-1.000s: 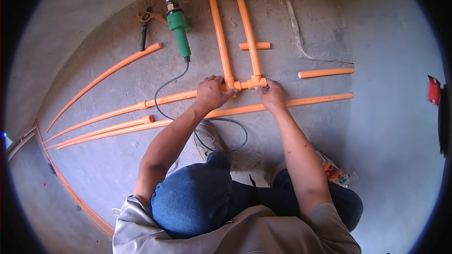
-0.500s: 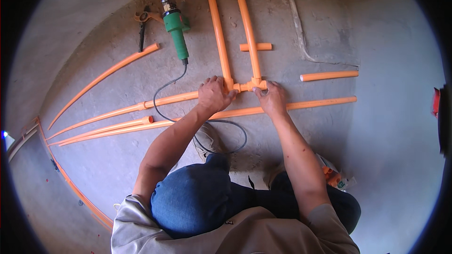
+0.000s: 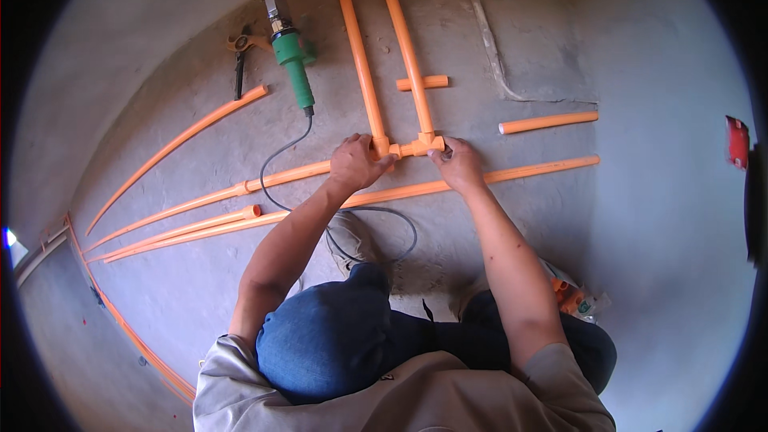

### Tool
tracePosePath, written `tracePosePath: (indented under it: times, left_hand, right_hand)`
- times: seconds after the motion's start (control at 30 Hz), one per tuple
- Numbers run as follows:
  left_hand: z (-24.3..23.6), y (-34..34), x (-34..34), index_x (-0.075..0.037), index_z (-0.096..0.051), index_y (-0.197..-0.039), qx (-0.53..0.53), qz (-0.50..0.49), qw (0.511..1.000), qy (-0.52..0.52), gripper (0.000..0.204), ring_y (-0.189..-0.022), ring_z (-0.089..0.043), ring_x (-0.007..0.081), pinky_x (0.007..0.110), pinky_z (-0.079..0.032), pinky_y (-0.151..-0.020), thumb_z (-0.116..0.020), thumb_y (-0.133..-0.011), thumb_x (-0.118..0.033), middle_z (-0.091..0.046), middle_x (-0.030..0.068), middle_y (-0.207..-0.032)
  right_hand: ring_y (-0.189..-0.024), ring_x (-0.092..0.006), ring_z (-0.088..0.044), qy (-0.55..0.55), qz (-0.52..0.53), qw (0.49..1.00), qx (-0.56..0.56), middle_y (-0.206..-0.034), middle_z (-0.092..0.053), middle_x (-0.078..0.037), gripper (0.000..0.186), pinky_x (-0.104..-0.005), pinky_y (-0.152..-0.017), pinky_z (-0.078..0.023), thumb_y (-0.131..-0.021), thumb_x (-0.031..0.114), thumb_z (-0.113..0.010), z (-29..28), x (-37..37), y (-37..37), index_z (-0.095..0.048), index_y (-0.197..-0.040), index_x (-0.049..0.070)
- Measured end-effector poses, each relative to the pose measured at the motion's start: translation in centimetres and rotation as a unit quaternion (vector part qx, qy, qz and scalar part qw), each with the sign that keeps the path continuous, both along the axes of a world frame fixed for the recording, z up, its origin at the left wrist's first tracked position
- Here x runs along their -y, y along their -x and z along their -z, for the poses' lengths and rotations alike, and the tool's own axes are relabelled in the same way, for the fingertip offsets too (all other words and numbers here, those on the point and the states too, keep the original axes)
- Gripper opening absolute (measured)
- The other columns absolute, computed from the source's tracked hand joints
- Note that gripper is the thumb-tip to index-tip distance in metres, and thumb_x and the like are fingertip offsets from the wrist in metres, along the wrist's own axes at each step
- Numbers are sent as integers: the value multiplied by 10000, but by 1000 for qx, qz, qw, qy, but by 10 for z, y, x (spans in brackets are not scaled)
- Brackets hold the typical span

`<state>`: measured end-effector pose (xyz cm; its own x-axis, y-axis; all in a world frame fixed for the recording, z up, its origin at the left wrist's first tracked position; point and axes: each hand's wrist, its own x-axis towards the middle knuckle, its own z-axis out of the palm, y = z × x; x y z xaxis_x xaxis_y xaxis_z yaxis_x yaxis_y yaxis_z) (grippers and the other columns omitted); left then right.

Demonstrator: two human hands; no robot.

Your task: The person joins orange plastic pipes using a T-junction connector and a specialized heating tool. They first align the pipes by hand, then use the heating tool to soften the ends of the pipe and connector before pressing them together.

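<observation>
In the head view, two orange pipe fittings sit on the concrete floor (image 3: 528, 216), joined by a short connector (image 3: 406, 150): a left fitting (image 3: 382, 146) and a right fitting (image 3: 423, 143). The left hand (image 3: 356, 163) grips the left fitting, its fingers curled over the far side and its thumb extended toward the connector. The right hand (image 3: 460, 163) pinches the open end of the right fitting between thumb and fingers. Both forearms reach forward from the lower edge, elbows apart. The left hand hides part of its fitting and the end of a long side pipe (image 3: 292, 175). Two orange pipes (image 3: 358, 56) run away from the fittings and are cut off at the top. Farther left lies a green-handled tool (image 3: 293, 72) with a looping cable (image 3: 264, 166). A plastic bag of orange parts (image 3: 573, 296), partly hidden by the right arm, bears green print too small to read.
</observation>
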<state>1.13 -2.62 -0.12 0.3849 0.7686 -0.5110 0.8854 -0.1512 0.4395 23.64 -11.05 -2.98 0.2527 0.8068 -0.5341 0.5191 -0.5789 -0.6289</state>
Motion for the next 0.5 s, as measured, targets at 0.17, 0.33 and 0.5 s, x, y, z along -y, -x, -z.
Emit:
tracePosePath:
  times: [0.17, 0.33, 0.5]
  left_hand:
    - [7, 7, 1, -7, -671, -1012, 12, 1, 1000, -14, 597, -1037, -630, 337, 433, -503, -914, -727, -795, -560, -661, 172, -1016]
    - [6, 4, -2, 2, -666, -1029, 16, 12, 1000, 14, 599, -1015, -636, 348, 430, -506, -911, -719, -807, -552, -659, 188, -1025]
    - [9, 9, 1, 12, -652, -1137, 28, -8, 1000, 10, 648, -965, -658, 349, 418, -524, -868, -728, -809, -542, -657, 194, -1044]
  right_hand:
    - [-1027, -365, -637, -15, -5, 1000, 17, -1090, -665, -204, 427, -433, -907, -511, -864, 321, -722, -5, -1, 4, -668, -1156, 14]
    - [-1036, -370, -629, -2, -20, 999, 37, -1088, -660, -214, 405, -441, -912, -505, -871, 306, -714, -4, 3, 2, -670, -1148, 13]
    - [-984, -372, -652, -19, -5, 1000, 22, -1051, -682, -212, 388, -438, -875, -518, -881, 296, -706, -8, 0, 7, -667, -1127, -1]
